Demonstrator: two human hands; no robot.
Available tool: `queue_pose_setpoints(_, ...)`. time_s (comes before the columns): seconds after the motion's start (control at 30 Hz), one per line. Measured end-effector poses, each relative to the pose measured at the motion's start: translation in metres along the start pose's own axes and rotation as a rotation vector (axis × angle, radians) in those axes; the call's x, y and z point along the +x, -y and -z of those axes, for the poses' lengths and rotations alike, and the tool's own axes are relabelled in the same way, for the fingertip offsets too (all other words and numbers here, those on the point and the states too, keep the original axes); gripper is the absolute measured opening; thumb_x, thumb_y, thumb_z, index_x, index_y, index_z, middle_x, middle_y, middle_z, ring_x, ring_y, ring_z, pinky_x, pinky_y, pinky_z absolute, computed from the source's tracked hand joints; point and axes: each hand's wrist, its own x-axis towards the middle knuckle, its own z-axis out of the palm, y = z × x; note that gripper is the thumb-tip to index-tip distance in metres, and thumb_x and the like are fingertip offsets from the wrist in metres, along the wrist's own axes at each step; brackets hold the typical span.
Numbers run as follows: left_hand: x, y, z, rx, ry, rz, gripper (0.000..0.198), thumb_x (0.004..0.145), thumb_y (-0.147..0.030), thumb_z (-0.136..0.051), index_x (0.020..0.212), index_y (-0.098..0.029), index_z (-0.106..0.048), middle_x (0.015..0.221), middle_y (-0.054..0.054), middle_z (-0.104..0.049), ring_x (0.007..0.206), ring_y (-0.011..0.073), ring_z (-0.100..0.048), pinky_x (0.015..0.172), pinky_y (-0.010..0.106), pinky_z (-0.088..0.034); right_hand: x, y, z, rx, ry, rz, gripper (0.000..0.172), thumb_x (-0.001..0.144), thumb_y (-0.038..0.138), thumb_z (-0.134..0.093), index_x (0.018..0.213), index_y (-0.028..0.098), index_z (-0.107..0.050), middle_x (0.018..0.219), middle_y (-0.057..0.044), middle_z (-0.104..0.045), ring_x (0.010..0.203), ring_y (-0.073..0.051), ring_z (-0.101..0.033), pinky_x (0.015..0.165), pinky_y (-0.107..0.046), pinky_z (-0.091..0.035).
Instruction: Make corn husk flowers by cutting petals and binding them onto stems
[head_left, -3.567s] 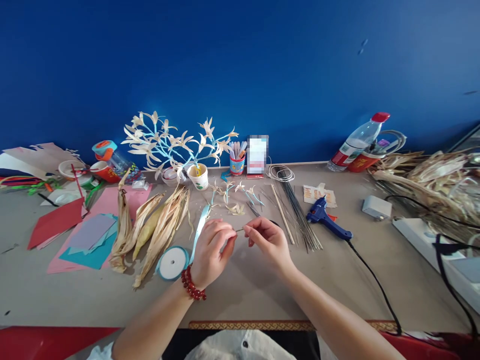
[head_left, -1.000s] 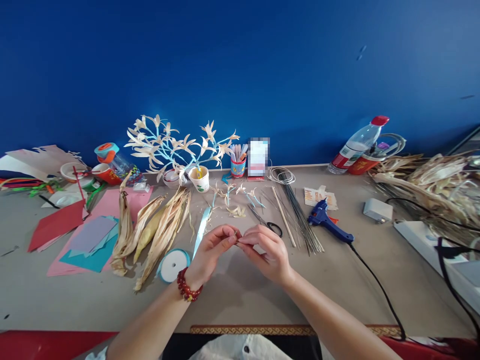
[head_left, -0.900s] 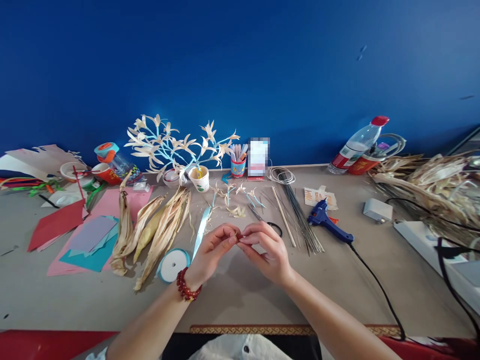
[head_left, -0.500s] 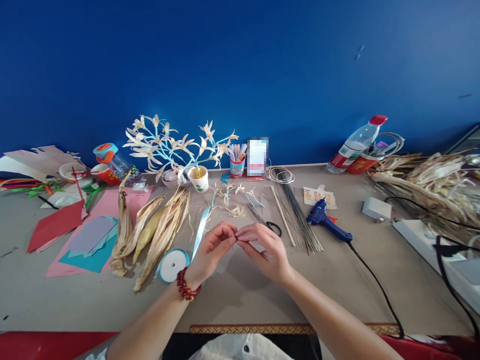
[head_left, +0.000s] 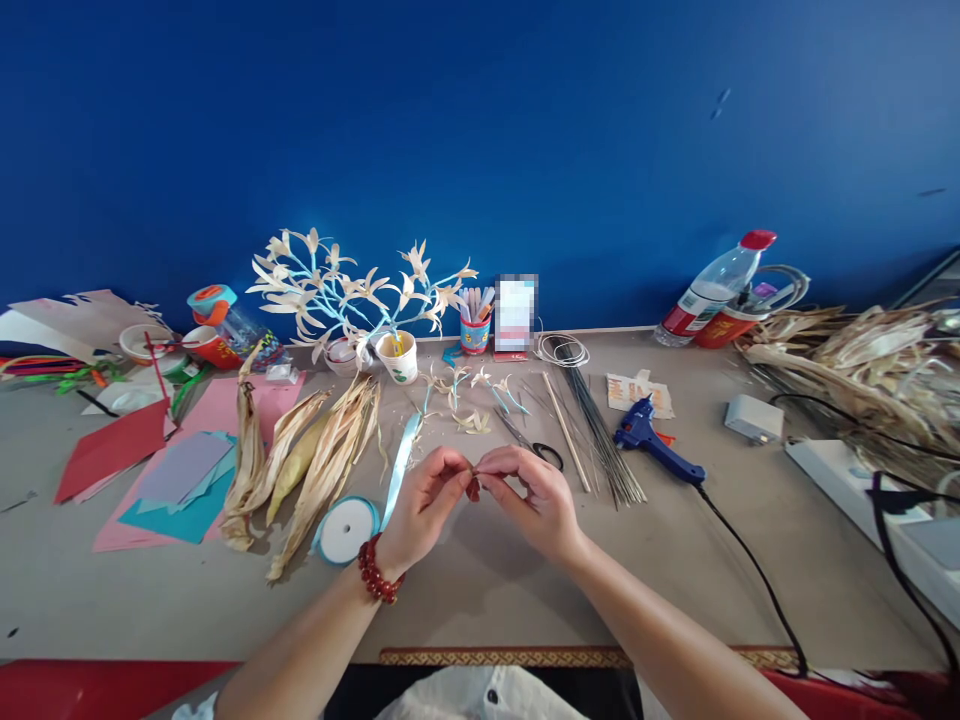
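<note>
Above the middle of the table, my left hand [head_left: 431, 500] and my right hand [head_left: 534, 500] meet at the fingertips. Both are closed in a pinch; whatever lies between them is too small and too covered to name. A red bead bracelet circles my left wrist. Just left of that hand lie a roll of light blue ribbon [head_left: 347, 530] and its loose strip [head_left: 402, 470]. Scissors [head_left: 546, 455] rest beyond my right hand. Small pale husk flowers [head_left: 472, 423] with blue stems lie past the fingertips.
White flower branches stand in a paper cup [head_left: 397, 358] at the back. Dried corn husks [head_left: 319, 470] and coloured papers [head_left: 180, 485] lie left. Wires [head_left: 604, 440], a blue glue gun [head_left: 656, 440] with its cord, a bottle [head_left: 705, 295] and a power strip [head_left: 862, 500] are right.
The fingertips have shifted slightly against each other, and the lower fingers of my left hand now show below the pinch. Everything on the table stays in place.
</note>
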Motion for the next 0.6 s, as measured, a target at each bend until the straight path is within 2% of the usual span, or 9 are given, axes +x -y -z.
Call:
queue_pose_setpoints(0.17, -0.0016, -0.0010, -0.0001, 0.035, -0.020, 0.012, 0.017, 0.098, -0.032, -0.052, 0.092, -0.017, -0.058, 0.082, 0.002, -0.062, 0.077, 0.0139, -0.061, 0.073, 0.026, -0.048, -0.0010, -0.0003, -0.0034, 0.177, -0.020, -0.196, 0.003, 0.092, 0.023, -0.064, 0.090, 0.021, -0.065, 0.075, -0.001, -0.069, 0.067, -0.015, -0.067, 0.063, -0.026, -0.054)
queue_pose_setpoints(0.37, -0.0018, -0.0014, 0.0013, 0.022, -0.004, 0.021, 0.019, 0.097, -0.032, -0.053, 0.090, -0.016, -0.060, 0.081, 0.003, -0.063, 0.074, 0.0134, -0.061, 0.072, 0.026, -0.049, -0.0030, -0.0046, -0.0047, 0.318, -0.025, -0.356, 0.011, 0.090, 0.030, -0.067, 0.091, 0.019, -0.068, 0.077, -0.002, -0.069, 0.068, -0.015, -0.069, 0.065, -0.027, -0.056)
queue_pose_setpoints(0.47, -0.0036, -0.0007, 0.0013, 0.048, 0.016, 0.019, 0.017, 0.097, -0.031, -0.054, 0.091, -0.016, -0.060, 0.082, 0.003, -0.064, 0.074, 0.0130, -0.062, 0.071, 0.025, -0.049, -0.0040, -0.0039, -0.0050, 0.324, -0.053, -0.382, 0.016, 0.087, 0.030, -0.071, 0.098, 0.020, -0.065, 0.078, -0.001, -0.068, 0.065, -0.015, -0.068, 0.063, -0.028, -0.056)
queue_pose_setpoints(0.6, -0.0053, 0.0013, 0.0008, 0.149, -0.009, -0.033, 0.015, 0.097, -0.028, -0.053, 0.090, -0.017, -0.059, 0.080, 0.002, -0.063, 0.074, 0.0133, -0.061, 0.071, 0.025, -0.048, -0.0031, -0.0013, -0.0036, 0.148, -0.053, -0.271, 0.007, 0.088, 0.026, -0.069, 0.086, 0.021, -0.066, 0.075, -0.001, -0.066, 0.065, -0.014, -0.064, 0.060, -0.026, -0.051)
